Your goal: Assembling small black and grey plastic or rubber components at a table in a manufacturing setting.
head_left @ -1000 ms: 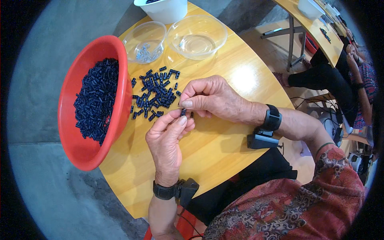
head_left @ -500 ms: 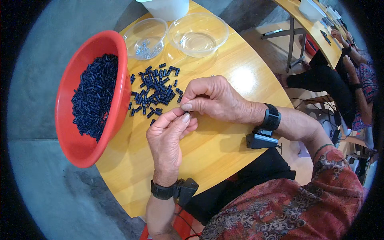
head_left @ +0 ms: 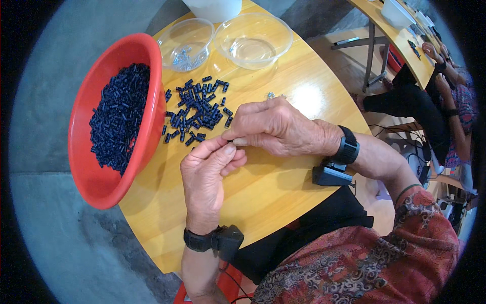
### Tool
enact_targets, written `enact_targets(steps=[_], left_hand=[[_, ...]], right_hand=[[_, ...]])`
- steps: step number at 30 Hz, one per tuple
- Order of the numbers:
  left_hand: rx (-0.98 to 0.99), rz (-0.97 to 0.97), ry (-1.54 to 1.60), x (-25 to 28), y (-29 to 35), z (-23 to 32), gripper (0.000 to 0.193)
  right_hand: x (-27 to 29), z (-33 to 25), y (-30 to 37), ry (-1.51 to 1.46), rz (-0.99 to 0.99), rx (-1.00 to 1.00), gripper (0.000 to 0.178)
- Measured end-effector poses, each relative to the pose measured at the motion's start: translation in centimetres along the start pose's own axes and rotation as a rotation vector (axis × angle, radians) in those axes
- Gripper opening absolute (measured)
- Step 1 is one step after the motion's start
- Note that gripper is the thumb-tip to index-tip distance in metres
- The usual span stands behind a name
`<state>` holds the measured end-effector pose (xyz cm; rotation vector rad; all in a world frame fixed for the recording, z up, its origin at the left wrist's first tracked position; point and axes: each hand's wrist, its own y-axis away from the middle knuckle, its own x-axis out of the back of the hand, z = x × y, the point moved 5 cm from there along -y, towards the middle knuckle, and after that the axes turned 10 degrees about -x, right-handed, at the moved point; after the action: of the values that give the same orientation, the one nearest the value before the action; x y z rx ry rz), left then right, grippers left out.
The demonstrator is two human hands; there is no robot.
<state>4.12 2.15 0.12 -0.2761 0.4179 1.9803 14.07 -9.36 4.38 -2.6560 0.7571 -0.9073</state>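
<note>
In a red patterned shirt point(head_left: 349, 258), you work at a wooden desk point(head_left: 253, 195), a black strap point(head_left: 348, 145) around each wrist. Your left hand point(head_left: 205, 172) pinches a dark piece point(head_left: 231, 142) between thumb and forefinger over the desk, with only a sliver of it showing. Your right hand point(head_left: 283, 129) meets it there, thumb and forefinger closed together; whether they grip the piece or something smaller cannot be told, as the fingers hide it. Just beyond your fingertips, a loose pile point(head_left: 195, 109) of black parts spreads across the wood, and a few silver bits point(head_left: 272, 95) lie past your right knuckles. To the left of the pile, a red bowl point(head_left: 83, 167) holds a mass of similar parts. Farther off, a small clear tub point(head_left: 163, 41) with silver hardware point(head_left: 186, 58) inside stands beside a wider clear bowl point(head_left: 283, 43), and a white tub point(head_left: 215, 10) behind them is cut by the upper edge. Farthest away, at right, a co-worker's hand point(head_left: 429, 50) rests near dark parts point(head_left: 414, 49) on a second desk point(head_left: 421, 73).
</note>
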Motion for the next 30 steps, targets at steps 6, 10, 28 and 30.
enact_targets(steps=[6, 10, 28, 30], left_hand=[[-0.036, 0.049, -0.056, 0.3, -0.3, 0.4, 0.019], [-0.087, 0.053, -0.120, 0.3, -0.2, 0.5, 0.018], [-0.211, 0.013, -0.333, -0.2, 0.1, 0.9, 0.012], [-0.214, 0.000, -0.345, -0.2, 0.1, 0.8, 0.011]], right_hand=[[0.2, 0.1, -0.1, -0.121, 0.089, 0.034, 0.014], [-0.1, 1.5, 0.0, -0.501, -0.013, -0.528, 0.012], [-1.0, 2.1, 0.2, -0.500, -0.131, -0.610, 0.007], [-1.0, 2.0, 0.2, -0.465, -0.135, -0.594, 0.006]])
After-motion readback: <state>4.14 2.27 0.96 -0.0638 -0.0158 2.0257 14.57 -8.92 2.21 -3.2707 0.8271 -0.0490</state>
